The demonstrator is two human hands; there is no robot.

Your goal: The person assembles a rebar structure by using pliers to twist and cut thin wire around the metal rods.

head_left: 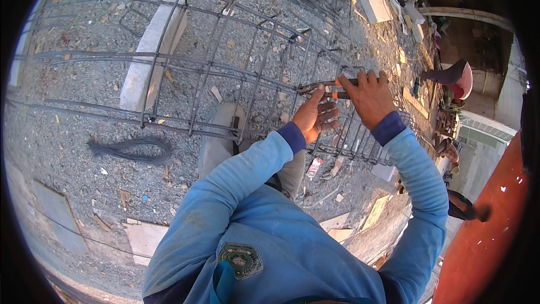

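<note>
My right hand (369, 98) grips a pair of pincers (342, 95) by its black and orange handles. Their jaws rest at a crossing of bars on the steel rebar cage (259, 80). Just below the jaws is my left hand (316, 118), its fingers loosely curled and apart, its thumb raised by the pincer head. No object shows in that palm, and any thin wire there is too fine to make out. The cage is made of long ribbed bars crossed by bent stirrups, and it runs from the far left to beyond my right hand.
A pale concrete block (140, 76) lies under the cage on gravelly ground. Left of my knee is a looped bundle of tie wire (132, 149). Flat boards (147, 239) lie nearer me. Broken blocks (377, 10) stand at the upper right; other people (458, 81) are at the right edge.
</note>
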